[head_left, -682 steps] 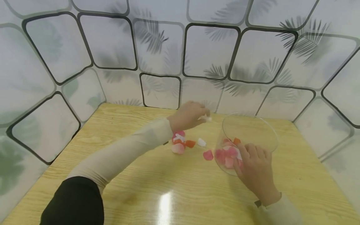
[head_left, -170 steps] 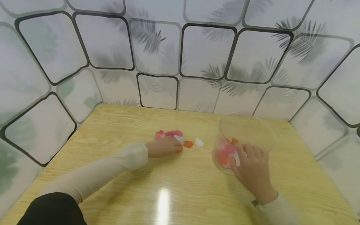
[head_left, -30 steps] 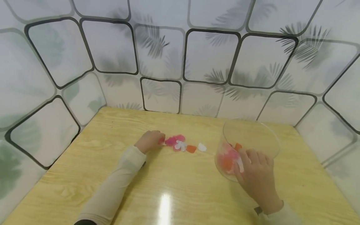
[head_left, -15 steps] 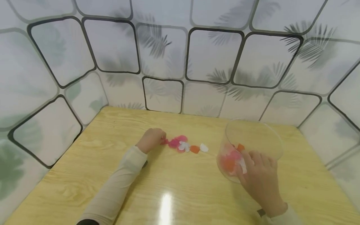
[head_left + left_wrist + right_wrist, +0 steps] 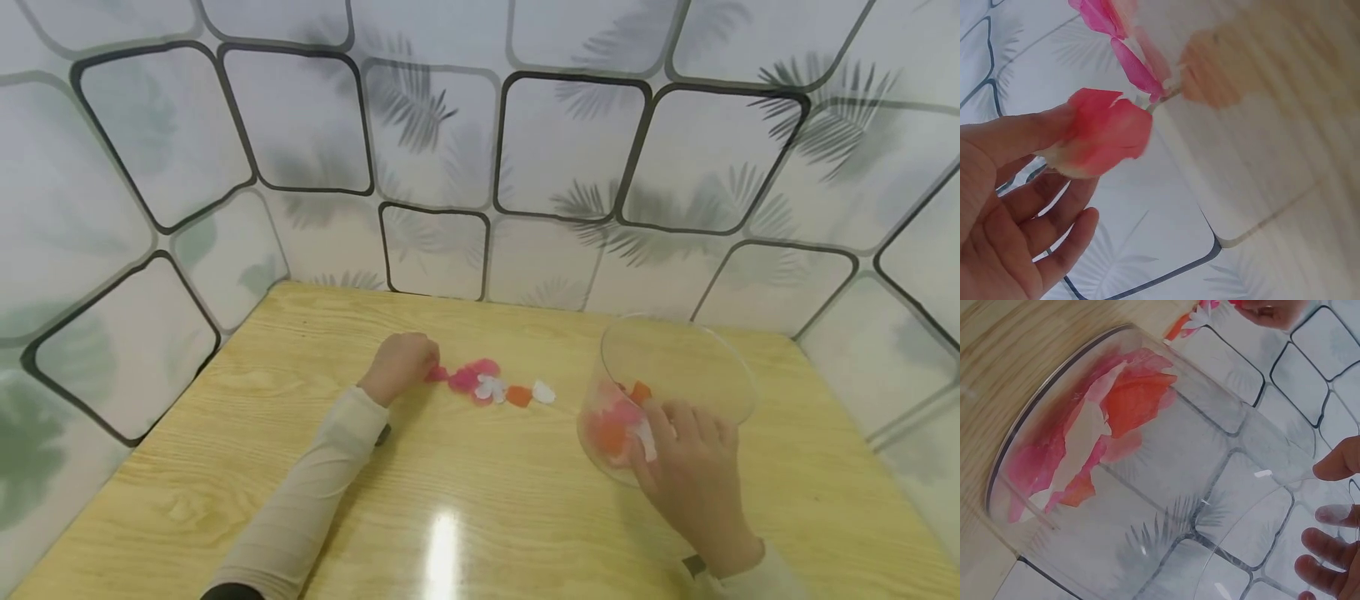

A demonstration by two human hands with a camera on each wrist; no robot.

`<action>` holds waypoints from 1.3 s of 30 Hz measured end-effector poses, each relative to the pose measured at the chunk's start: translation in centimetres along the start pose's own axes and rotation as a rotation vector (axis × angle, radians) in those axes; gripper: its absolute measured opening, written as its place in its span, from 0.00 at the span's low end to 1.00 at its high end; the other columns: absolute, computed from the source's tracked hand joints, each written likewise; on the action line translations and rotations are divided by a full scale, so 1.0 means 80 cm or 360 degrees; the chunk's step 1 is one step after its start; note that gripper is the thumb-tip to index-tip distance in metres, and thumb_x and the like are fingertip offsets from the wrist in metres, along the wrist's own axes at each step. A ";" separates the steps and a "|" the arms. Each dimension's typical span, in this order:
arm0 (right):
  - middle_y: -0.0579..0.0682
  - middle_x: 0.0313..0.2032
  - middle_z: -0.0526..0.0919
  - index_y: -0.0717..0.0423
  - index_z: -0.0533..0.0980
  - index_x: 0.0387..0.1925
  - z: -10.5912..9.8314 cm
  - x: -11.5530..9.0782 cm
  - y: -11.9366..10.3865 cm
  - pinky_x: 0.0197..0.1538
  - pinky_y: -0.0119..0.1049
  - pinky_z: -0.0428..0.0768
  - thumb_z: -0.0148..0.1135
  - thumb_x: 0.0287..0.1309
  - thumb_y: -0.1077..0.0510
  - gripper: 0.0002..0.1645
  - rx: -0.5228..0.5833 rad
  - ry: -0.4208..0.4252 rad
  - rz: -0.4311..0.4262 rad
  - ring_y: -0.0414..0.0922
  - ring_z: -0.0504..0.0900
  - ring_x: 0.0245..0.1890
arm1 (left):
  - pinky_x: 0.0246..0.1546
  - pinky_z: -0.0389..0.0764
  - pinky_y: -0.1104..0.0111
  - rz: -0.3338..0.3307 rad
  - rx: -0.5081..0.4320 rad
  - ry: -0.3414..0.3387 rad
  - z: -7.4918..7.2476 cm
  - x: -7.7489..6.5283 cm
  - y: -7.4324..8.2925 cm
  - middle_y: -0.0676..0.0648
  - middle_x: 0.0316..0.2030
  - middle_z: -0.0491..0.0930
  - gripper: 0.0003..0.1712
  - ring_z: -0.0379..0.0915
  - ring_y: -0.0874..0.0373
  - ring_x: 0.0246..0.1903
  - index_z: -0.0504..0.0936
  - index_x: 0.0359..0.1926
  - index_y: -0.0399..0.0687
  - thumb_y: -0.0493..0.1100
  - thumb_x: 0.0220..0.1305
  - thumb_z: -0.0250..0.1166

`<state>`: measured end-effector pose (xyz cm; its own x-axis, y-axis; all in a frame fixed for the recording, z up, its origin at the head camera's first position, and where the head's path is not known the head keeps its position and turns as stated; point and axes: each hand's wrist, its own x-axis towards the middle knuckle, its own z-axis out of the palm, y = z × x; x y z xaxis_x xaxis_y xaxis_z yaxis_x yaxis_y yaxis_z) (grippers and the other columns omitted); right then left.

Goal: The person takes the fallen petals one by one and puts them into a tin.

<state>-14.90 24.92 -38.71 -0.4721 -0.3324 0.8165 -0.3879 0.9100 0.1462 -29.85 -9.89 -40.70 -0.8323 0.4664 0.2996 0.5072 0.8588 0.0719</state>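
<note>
My left hand [image 5: 401, 365] is over the table's left-centre, pinching a pinkish-red artificial petal [image 5: 1113, 134] between thumb and fingers. To its right lies a cluster of bright pink petals [image 5: 465, 381] with a white flower-shaped piece [image 5: 491, 388] on it. An orange petal [image 5: 519, 396] and a white petal [image 5: 543, 392] continue the row. My right hand [image 5: 693, 475] grips the near rim of a clear cylindrical container [image 5: 720, 358], thumb and fingers at its edge. Inside, pink, orange and white petals [image 5: 1135, 403] are heaped at the bottom.
The pale wood-grain table [image 5: 360, 508] meets patterned wall panels [image 5: 435, 250] at the back and both sides. Light glares on the table's near middle.
Earlier my left hand carried a white piece near the container, then reached into the petal cluster. It now holds a pinkish-red petal at the cluster's left. My right hand stays on the container.
</note>
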 end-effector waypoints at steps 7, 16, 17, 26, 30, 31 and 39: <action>0.59 0.28 0.74 0.63 0.74 0.37 0.001 0.003 0.000 0.31 0.50 0.63 0.42 0.57 0.47 0.24 0.0017 0.0037 0.0015 0.58 0.70 0.27 | 0.35 0.82 0.64 -0.0061 -0.0244 0.0057 -0.010 0.004 0.006 0.48 0.29 0.86 0.03 0.82 0.55 0.30 0.87 0.28 0.45 0.36 0.55 0.67; 0.58 0.27 0.73 0.63 0.73 0.37 0.004 -0.005 -0.012 0.31 0.48 0.62 0.43 0.53 0.49 0.22 0.0024 -0.0055 0.0057 0.56 0.69 0.26 | 0.34 0.78 0.67 -0.0017 -0.0646 0.0216 -0.047 -0.008 0.049 0.51 0.32 0.86 0.06 0.78 0.60 0.30 0.87 0.35 0.48 0.40 0.55 0.67; 0.57 0.27 0.73 0.63 0.73 0.38 0.003 -0.007 -0.012 0.31 0.48 0.62 0.44 0.52 0.48 0.22 0.0020 -0.0075 0.0059 0.56 0.69 0.26 | 0.33 0.77 0.68 0.0017 -0.0697 0.0248 -0.053 -0.006 0.058 0.52 0.31 0.86 0.06 0.77 0.61 0.29 0.87 0.35 0.49 0.39 0.55 0.67; 0.59 0.29 0.75 0.63 0.73 0.41 -0.001 -0.008 -0.003 0.33 0.47 0.64 0.43 0.54 0.48 0.24 -0.0049 -0.0124 0.0049 0.56 0.71 0.28 | 0.37 0.74 0.76 0.0447 -0.0965 0.0120 -0.106 0.066 0.175 0.56 0.30 0.85 0.05 0.76 0.67 0.32 0.86 0.36 0.53 0.45 0.59 0.66; 0.58 0.29 0.75 0.63 0.73 0.41 -0.002 -0.002 0.003 0.33 0.48 0.64 0.44 0.53 0.49 0.24 -0.0046 -0.0097 0.0026 0.56 0.72 0.28 | 0.40 0.74 0.78 0.0508 -0.0827 -0.0022 -0.110 0.105 0.214 0.57 0.34 0.85 0.06 0.77 0.67 0.36 0.86 0.36 0.55 0.45 0.61 0.64; 0.58 0.30 0.75 0.63 0.73 0.41 -0.002 0.000 0.003 0.33 0.48 0.64 0.44 0.52 0.49 0.24 -0.0037 -0.0095 0.0022 0.56 0.72 0.29 | 0.40 0.74 0.78 0.0507 -0.0778 -0.0057 -0.109 0.113 0.221 0.58 0.34 0.85 0.06 0.78 0.67 0.36 0.86 0.36 0.56 0.46 0.61 0.63; 0.57 0.29 0.74 0.62 0.73 0.40 -0.007 0.004 0.001 0.34 0.48 0.64 0.43 0.53 0.50 0.22 0.0003 -0.0082 0.0012 0.55 0.72 0.29 | 0.39 0.73 0.78 0.0525 -0.0661 -0.0168 -0.083 0.147 0.250 0.59 0.32 0.85 0.07 0.76 0.68 0.35 0.87 0.35 0.55 0.48 0.59 0.65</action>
<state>-14.63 24.98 -38.10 -0.5150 -0.3377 0.7879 -0.3854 0.9122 0.1391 -28.00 11.40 -29.40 -0.6210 0.7342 0.2744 0.7734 0.5171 0.3666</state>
